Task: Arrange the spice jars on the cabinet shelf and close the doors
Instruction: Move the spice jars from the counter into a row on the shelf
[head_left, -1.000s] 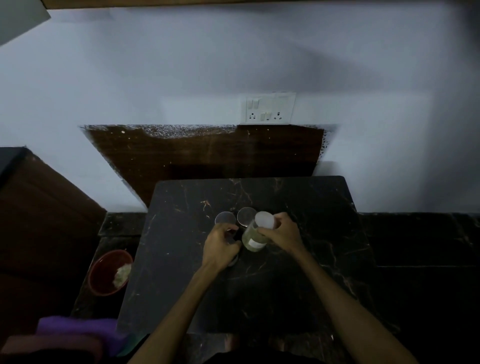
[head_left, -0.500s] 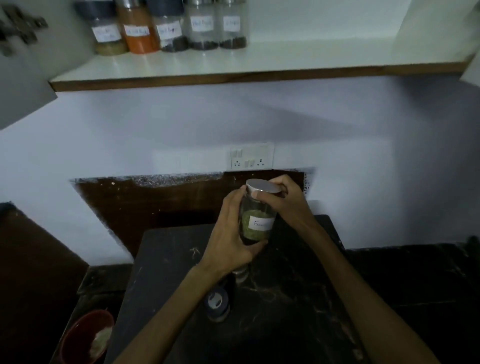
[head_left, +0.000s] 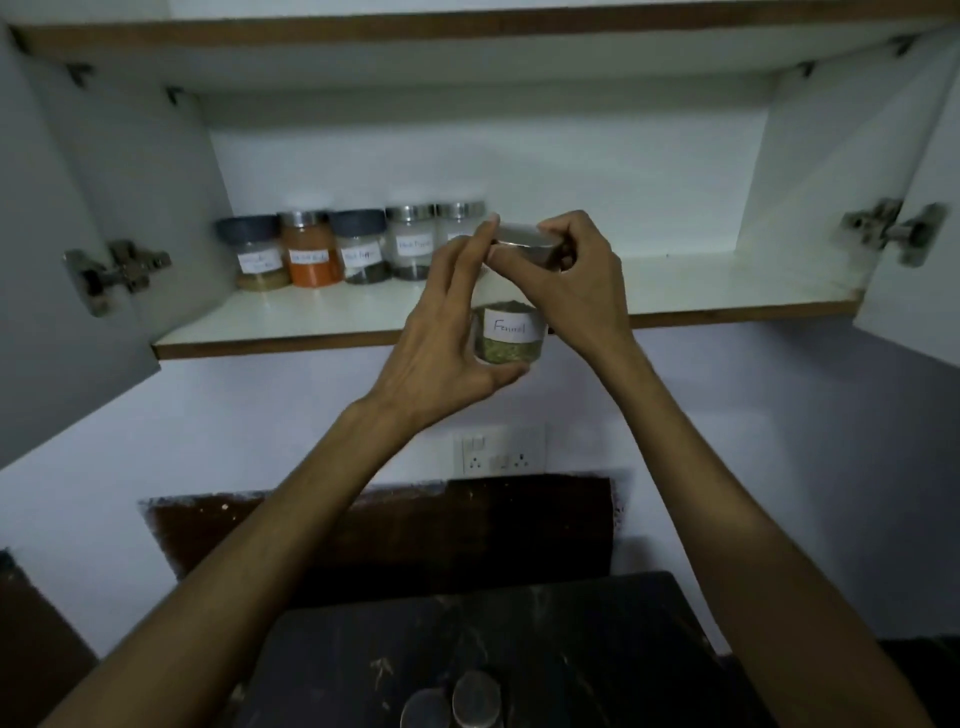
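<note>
I hold a glass jar labelled "Fennel" (head_left: 509, 338) with green seeds and a silver lid, raised in front of the cabinet shelf (head_left: 322, 325). My left hand (head_left: 447, 332) cups its left side and base. My right hand (head_left: 571, 280) grips the lid from the right. Several labelled spice jars (head_left: 358, 249) stand in a row at the back left of the shelf, one filled with orange powder (head_left: 310, 252). Both cabinet doors hang open, the left door (head_left: 57, 249) and the right door (head_left: 924, 234).
Two more jars with silver lids (head_left: 457, 701) stand on the dark marble table (head_left: 597, 649) below. A white switch and socket plate (head_left: 498, 449) sits on the wall under the shelf. The right half of the shelf is bare.
Both hands have lifted the fennel jar from the table up to shelf height. My view has tilted upward, bringing the open cabinet fully into sight.
</note>
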